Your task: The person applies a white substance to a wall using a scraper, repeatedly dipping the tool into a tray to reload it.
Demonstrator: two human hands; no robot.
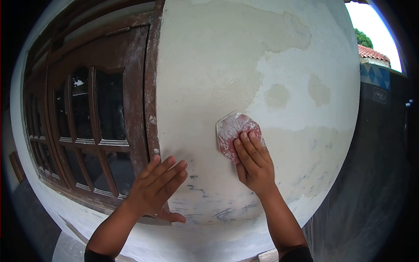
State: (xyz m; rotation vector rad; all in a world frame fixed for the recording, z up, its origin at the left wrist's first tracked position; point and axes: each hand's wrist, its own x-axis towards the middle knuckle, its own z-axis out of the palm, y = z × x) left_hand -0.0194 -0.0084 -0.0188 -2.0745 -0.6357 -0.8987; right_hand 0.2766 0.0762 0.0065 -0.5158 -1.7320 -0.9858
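Observation:
My right hand grips a reddish plastic putty spreader smeared with white putty. The fingers lie together over its face, and the spreader rests against the wall. Damp-looking beige putty covers much of the wall around it, with whiter areas between. To the left, my left hand is in front of the wall near the window frame, fingers stretched out and thumb apart. Nothing shows in its grasp, though part of the palm is turned away. Dark streaks mark the lower wall between the hands.
A brown wooden window with dark glass panes fills the left side, its frame specked with white. At the right stands a dark panel with a blue patterned strip. A tiled roof shows beyond.

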